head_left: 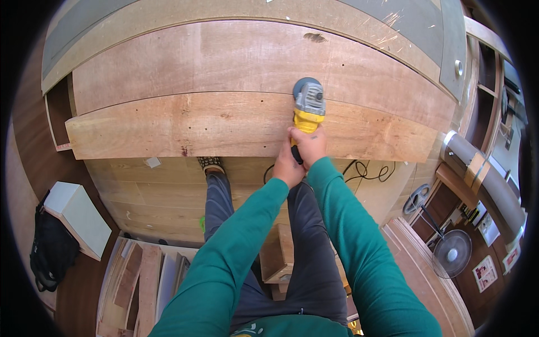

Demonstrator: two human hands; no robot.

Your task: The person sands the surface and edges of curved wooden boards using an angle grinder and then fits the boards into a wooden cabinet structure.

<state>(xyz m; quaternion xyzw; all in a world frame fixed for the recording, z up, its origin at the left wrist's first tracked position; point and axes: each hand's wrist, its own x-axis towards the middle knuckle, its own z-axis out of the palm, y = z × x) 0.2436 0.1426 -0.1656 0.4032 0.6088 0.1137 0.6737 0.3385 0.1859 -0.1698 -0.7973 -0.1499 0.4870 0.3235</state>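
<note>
1. The angle grinder [310, 101] was over the plank [224, 126], its disc [300, 84] reaching over the plywood panel [168, 62] behind.
2. Far left, a backpack [53, 247] was beside a box [81, 219].
3. Wood offcuts [148, 281] lay to their right.
4. A fan [452, 254] stood at lower right.

Nothing can be read; print on the red-and-white sheet [485, 273] is too small.

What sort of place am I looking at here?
Probably a woodworking shop, though it could be a room being fitted out: there's a yellow-and-grey power grinder, a long wooden board, and wood pieces at lower left.
</note>
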